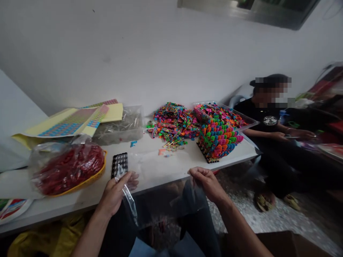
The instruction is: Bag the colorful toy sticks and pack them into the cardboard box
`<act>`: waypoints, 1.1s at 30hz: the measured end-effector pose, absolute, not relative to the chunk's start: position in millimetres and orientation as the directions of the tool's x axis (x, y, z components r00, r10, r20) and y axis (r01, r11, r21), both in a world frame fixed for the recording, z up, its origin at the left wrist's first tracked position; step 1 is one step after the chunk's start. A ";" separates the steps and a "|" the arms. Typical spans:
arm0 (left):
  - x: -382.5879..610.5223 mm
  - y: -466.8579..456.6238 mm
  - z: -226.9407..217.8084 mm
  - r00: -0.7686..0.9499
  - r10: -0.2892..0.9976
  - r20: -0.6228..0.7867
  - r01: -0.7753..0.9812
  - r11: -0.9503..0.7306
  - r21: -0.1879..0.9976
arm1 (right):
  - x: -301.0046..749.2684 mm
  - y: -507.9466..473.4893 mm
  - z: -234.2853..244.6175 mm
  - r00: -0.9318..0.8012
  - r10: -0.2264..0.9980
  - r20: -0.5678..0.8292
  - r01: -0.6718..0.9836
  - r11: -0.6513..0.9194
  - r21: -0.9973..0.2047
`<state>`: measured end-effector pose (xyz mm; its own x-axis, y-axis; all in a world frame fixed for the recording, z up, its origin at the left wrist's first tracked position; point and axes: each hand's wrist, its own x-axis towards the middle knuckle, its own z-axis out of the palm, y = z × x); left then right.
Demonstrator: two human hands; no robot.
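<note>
Just off the near edge of the tabletop [155, 169], left hand [118, 191] and right hand [207, 184] pinched closed on a barely visible clear bag [130, 200]; near left edge, yellow basket [92, 179] of bagged red pieces [69, 167].

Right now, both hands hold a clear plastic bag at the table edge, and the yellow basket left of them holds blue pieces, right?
Not quite. The head view shows the left hand and right hand holding the clear plastic bag at the table edge, but the yellow basket left of them holds red pieces, not blue.
</note>
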<state>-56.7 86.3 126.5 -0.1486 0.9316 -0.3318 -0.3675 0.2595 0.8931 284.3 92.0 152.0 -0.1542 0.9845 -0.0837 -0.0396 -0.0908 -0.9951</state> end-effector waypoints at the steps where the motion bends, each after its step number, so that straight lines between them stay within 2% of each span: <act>1: -58.7 86.9 126.2 -0.154 0.931 -0.330 -0.357 0.259 0.897 | 286.4 92.8 151.1 -0.153 0.984 -0.088 -0.034 -0.094 -0.995; 6: -59.8 95.7 119.4 -0.230 0.913 -0.338 -0.296 0.266 0.918 | 289.3 96.5 145.8 -0.093 0.996 -0.014 0.047 -0.010 -0.999; 8: -57.1 95.9 119.2 -0.302 0.905 -0.299 -0.189 0.250 0.950 | 288.1 95.6 145.0 -0.039 0.999 0.006 0.038 0.008 -0.999; 9: -54.5 93.4 121.3 -0.364 0.902 -0.234 -0.088 0.216 0.972 | 287.2 94.3 145.1 -0.005 1.000 0.013 0.025 0.013 -1.000; 11: -44.6 82.2 130.4 -0.507 0.862 0.015 0.184 0.091 0.979 | 283.9 90.0 145.5 0.042 0.999 0.025 0.002 0.025 -1.000; 13: -26.1 64.8 143.9 -0.566 0.770 0.295 0.423 -0.035 0.905 | 277.4 83.9 145.1 0.051 0.998 0.040 0.001 0.040 -0.999; 14: -13.3 55.8 150.9 -0.550 0.754 0.359 0.467 -0.079 0.880 | 272.7 80.2 144.2 0.044 0.998 0.047 0.012 0.046 -0.999; 15: 1.4 48.0 157.1 -0.511 0.781 0.359 0.462 -0.102 0.881 | 266.9 76.4 142.7 0.036 0.998 0.055 0.027 0.054 -0.998; 17: 32.8 38.6 165.0 -0.229 0.964 0.136 0.337 -0.053 0.940 | 253.7 68.0 138.1 -0.001 0.997 0.077 0.068 0.077 -0.995; 18: 47.3 37.6 166.3 -0.053 0.998 0.019 0.261 -0.005 0.965 | 247.0 63.8 135.4 -0.034 0.995 0.090 0.085 0.093 -0.992; 19: 59.7 38.4 165.8 0.056 0.997 -0.044 0.218 0.030 0.976 | 240.9 59.5 132.7 -0.075 0.992 0.105 0.094 0.112 -0.989; 21: 75.7 42.8 161.0 0.188 0.979 -0.082 0.200 0.044 0.979 | 231.6 51.7 127.9 -0.156 0.979 0.132 0.095 0.148 -0.984; 24: 80.5 47.0 148.3 0.279 0.957 -0.082 0.212 0.022 0.977 | 225.6 42.8 122.6 -0.253 0.961 0.111 0.083 0.135 -0.987; 29: 73.6 41.0 125.0 0.298 0.943 -0.147 0.113 0.118 0.987 | 238.6 37.6 116.3 -0.336 0.941 -0.028 -0.074 -0.056 -0.996; 31: 73.2 40.4 121.1 0.266 0.945 -0.188 0.064 0.177 0.982 | 263.1 40.1 114.7 -0.273 0.962 -0.008 -0.066 -0.027 -0.997; 33: 75.9 45.9 123.0 0.221 0.956 -0.192 0.033 0.190 0.981 | 304.1 46.0 113.9 -0.098 0.995 0.020 0.017 0.022 -1.000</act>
